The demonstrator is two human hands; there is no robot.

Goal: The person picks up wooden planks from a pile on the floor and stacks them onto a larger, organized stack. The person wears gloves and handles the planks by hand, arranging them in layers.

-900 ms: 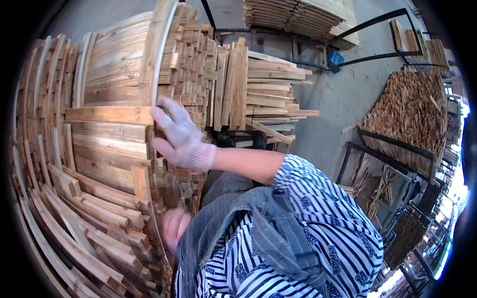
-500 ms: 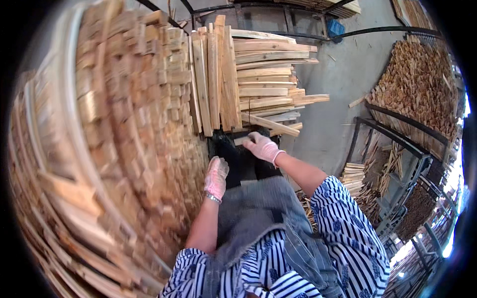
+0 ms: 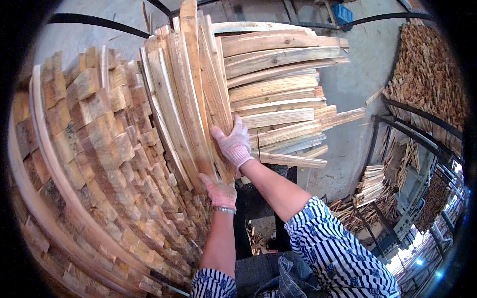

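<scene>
Both hands wear pale knitted work gloves. My left hand (image 3: 218, 191) grips the lower end of a bundle of upright wooden slats (image 3: 186, 94) that leans against a big stack of short wood blocks (image 3: 99, 149). My right hand (image 3: 232, 143) lies a little higher on the right edge of the same bundle, fingers wrapped around the slats. Behind the bundle sits a pile of long flat-lying boards (image 3: 278, 94), their ends pointing right.
A tall heap of wood offcuts (image 3: 427, 74) fills a black metal rack (image 3: 397, 124) at right. Smaller stacks of short slats (image 3: 370, 184) stand on the concrete floor (image 3: 348, 74). Black metal bars (image 3: 99, 25) run along the top.
Both hands have gone from low beside the stack up onto the upright slat bundle and closed on it. The view has swung toward the board pile.
</scene>
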